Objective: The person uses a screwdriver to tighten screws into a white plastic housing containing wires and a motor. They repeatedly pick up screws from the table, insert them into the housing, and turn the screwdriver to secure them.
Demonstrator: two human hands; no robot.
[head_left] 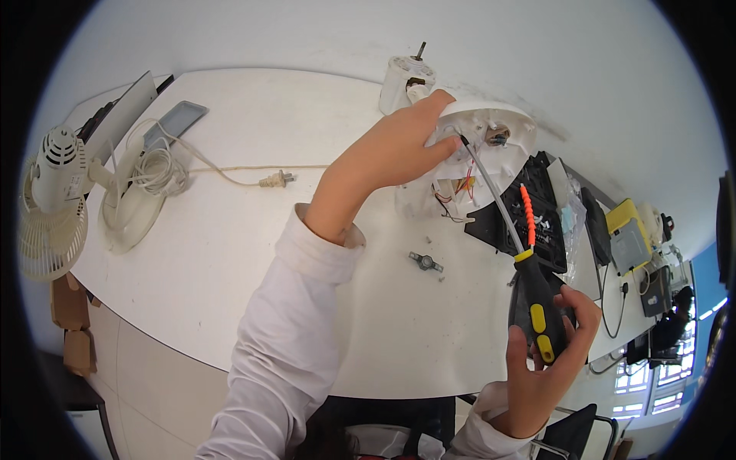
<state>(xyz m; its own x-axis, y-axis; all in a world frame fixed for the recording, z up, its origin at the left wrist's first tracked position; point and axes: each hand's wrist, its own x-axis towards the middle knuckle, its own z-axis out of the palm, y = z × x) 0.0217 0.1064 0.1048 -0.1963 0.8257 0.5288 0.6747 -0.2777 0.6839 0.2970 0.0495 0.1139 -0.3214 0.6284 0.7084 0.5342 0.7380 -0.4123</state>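
My left hand (pixel 406 146) grips the edge of a white plastic fan housing (pixel 517 130), its thumb pressed inside the shell. The hollow side of the housing faces me, with thin coloured wires (pixel 464 184) hanging out of it. In my right hand (pixel 556 360) is a long screwdriver (pixel 541 303) with a black and yellow handle. Its shaft slants up and left, and its tip reaches into the housing beside my left thumb. Whether the tip sits in a screw cannot be made out. Behind my left hand stands a white fan motor (pixel 399 80) with a metal shaft on top.
A small grey metal bracket (pixel 425 262) and tiny screws lie on the white table (pixel 307 123). At right is an open black tool case (pixel 548 199) with an orange flexible shaft (pixel 528 211). A fan (pixel 61 192), coiled cord (pixel 159 170) and grey tray (pixel 178 121) are at left.
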